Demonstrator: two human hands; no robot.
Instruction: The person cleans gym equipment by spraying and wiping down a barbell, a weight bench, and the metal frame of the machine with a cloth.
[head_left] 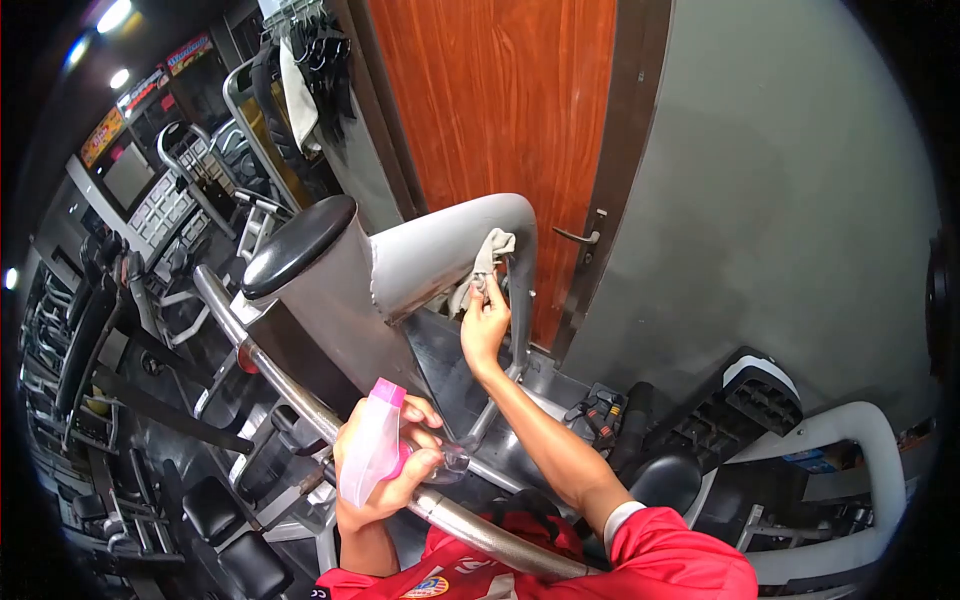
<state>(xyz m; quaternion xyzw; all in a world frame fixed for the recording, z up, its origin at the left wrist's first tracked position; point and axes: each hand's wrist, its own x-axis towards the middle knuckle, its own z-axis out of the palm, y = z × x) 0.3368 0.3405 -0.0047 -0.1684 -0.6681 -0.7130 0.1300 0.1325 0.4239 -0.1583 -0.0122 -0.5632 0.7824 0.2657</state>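
While right hand (484,325) pinches cloth (488,258), seemingly soft and limp, against grey machine frame (440,245) just above it, left hand (395,480), lower down, grips light-looking spray bottle (368,450) near neck; cloth best held bunched.

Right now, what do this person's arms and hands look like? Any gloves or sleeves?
No gloves: the left hand and right hand are bare. The right sleeve is short and red, ending in a white cuff. A bit of red left sleeve shows at the bottom edge.
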